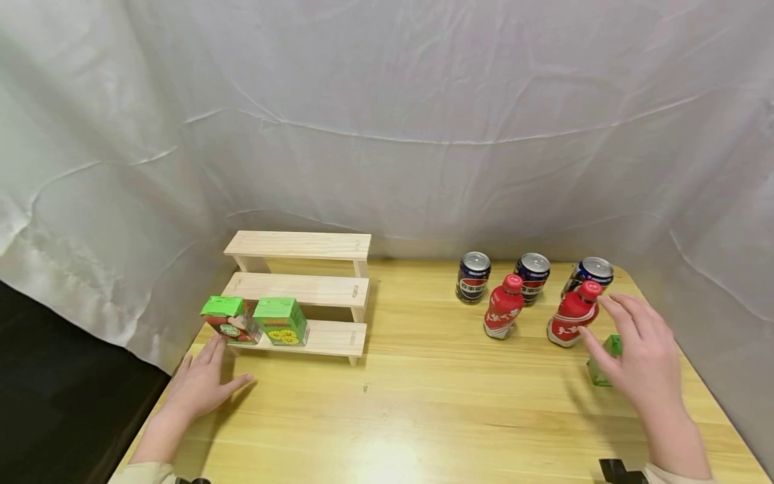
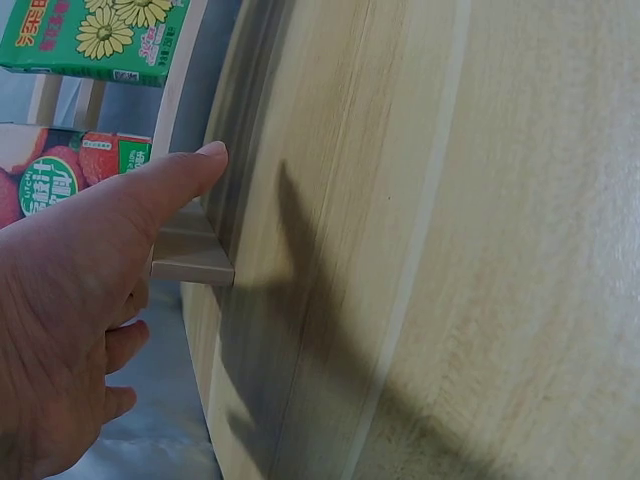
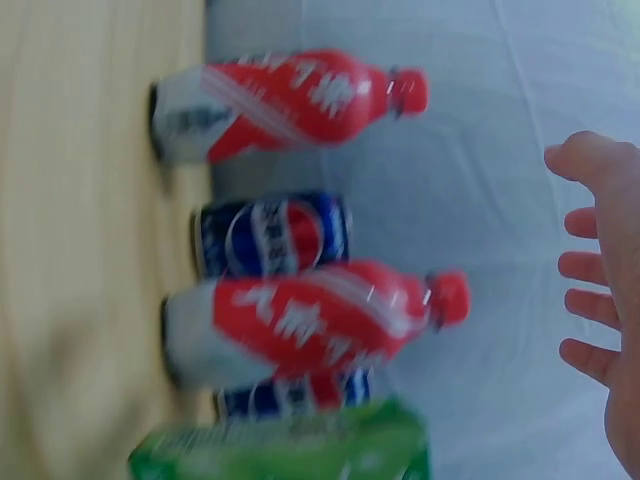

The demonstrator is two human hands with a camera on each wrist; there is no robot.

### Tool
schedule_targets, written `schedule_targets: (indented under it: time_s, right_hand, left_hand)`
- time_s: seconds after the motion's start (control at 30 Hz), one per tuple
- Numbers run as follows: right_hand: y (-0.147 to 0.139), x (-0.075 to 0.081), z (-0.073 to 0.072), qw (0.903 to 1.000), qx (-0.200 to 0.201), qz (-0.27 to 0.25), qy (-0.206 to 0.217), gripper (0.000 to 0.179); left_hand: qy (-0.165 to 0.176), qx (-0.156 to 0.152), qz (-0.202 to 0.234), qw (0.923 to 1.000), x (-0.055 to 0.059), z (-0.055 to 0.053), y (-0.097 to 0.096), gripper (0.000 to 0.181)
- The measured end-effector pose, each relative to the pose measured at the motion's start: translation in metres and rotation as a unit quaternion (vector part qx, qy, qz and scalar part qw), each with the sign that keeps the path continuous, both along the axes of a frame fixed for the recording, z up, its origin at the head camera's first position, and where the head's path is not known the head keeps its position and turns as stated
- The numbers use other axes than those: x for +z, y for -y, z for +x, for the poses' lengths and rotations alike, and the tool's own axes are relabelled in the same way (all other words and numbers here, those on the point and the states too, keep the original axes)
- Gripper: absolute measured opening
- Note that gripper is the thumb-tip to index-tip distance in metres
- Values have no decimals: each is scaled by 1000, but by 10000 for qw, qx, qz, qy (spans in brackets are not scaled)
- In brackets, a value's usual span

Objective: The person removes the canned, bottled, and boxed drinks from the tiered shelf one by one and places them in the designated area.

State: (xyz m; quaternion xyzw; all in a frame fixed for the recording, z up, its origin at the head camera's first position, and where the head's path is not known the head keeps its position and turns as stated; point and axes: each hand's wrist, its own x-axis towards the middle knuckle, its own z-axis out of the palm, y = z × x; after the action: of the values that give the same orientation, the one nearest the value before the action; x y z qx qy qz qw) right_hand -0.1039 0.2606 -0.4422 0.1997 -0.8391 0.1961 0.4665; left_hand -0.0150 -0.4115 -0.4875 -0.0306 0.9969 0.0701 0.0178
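Note:
On the bottom step of a wooden three-step rack (image 1: 338,338) stand a red juice carton with a green top (image 1: 232,321) and a green drink carton with yellow flowers (image 1: 281,323). My left hand (image 1: 202,380) has its fingers straight and thumb spread, fingertips right at the red carton's lower front. In the left wrist view the thumb overlaps that carton's corner. My right hand (image 1: 650,349) hovers with relaxed, spread fingers and nothing in them. Beneath it, partly hidden, is another green carton (image 1: 598,371). Just left of it stands a red bottle (image 1: 571,316).
A second red bottle (image 1: 503,308) stands farther left. Behind the bottles are three dark blue cans, including the left one (image 1: 474,277) and the right one (image 1: 592,270). White cloth (image 1: 411,181) hangs around the back and sides of the wooden table (image 1: 423,403).

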Motion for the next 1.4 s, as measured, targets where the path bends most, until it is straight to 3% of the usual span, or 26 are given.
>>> schedule_targets:
  time_s: [0.27, 0.5, 0.67, 0.97, 1.17, 1.4]
  right_hand:
    - [43, 22, -8, 9950, 780, 32, -629, 60]
    - [88, 25, -16, 9815, 1715, 209, -825, 53]
    - [121, 17, -21, 9702, 2305, 366, -647, 47]
    - [177, 4, -28, 9507, 3002, 701, -336, 42]
    - [207, -3, -31, 9380, 3318, 977, -215, 41]
    - [233, -8, -29, 9297, 3464, 1251, -13, 45]
  left_hand:
    - [37, -14, -22, 10000, 1, 0, -1, 109]
    - [50, -54, -43, 10000, 5, 1, -3, 108]
    - [57, -71, -40, 10000, 7, 0, -4, 109]
    - [55, -66, -24, 10000, 7, -1, -3, 109]
    - [77, -44, -1, 10000, 5, -1, -2, 109]
    - [159, -71, 83, 9998, 7, -1, 0, 109]
